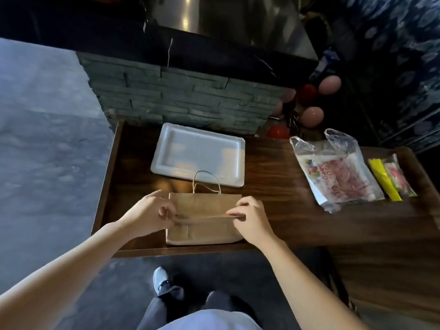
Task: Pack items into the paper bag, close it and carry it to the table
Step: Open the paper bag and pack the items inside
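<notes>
A brown paper bag [204, 206] with twine handles lies flat on the dark wooden counter [273, 206], near its front edge. My left hand [150, 215] pinches the bag's middle fold at the left side. My right hand [250, 217] pinches the same fold at the right side. A clear plastic bag [338, 172] holding red-printed packets lies to the right. Beside it rest a yellow packet [383, 179] and a small clear packet [400, 177].
A white foam tray [197, 153] sits behind the paper bag. A grey stone-brick wall [181, 98] rises at the counter's back. Pink and red balloons [312, 115] hang at the back right. Grey floor lies to the left, my feet below.
</notes>
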A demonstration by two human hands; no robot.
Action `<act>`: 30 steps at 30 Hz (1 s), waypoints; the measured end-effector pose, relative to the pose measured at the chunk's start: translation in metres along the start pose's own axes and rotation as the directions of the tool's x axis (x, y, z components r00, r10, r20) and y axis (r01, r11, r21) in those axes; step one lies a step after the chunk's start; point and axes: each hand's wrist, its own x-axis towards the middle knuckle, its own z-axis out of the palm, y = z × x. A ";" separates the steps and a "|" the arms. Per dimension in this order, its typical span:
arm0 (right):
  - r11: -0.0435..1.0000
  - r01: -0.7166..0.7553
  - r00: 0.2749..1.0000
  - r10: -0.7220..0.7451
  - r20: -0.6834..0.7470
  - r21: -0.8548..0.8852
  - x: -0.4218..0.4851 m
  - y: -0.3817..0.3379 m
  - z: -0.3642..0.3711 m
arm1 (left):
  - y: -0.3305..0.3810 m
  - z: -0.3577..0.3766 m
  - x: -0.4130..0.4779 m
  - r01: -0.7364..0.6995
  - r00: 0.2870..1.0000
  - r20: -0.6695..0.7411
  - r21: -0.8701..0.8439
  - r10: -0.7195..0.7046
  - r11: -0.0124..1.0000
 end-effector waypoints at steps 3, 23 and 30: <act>0.980 -0.143 0.989 0.138 0.046 0.139 0.003 0.003 0.002 | -0.007 0.000 0.004 0.047 0.995 -0.080 -0.159 -0.060 0.986; 0.885 0.187 0.962 -0.076 -0.263 0.427 0.021 0.007 -0.037 | 0.084 -0.002 -0.004 0.070 0.976 -0.215 0.402 0.020 0.913; 0.756 0.052 0.989 -0.129 0.071 0.653 -0.001 0.010 -0.084 | 0.114 -0.016 -0.009 -0.114 0.929 -0.251 0.506 0.272 0.855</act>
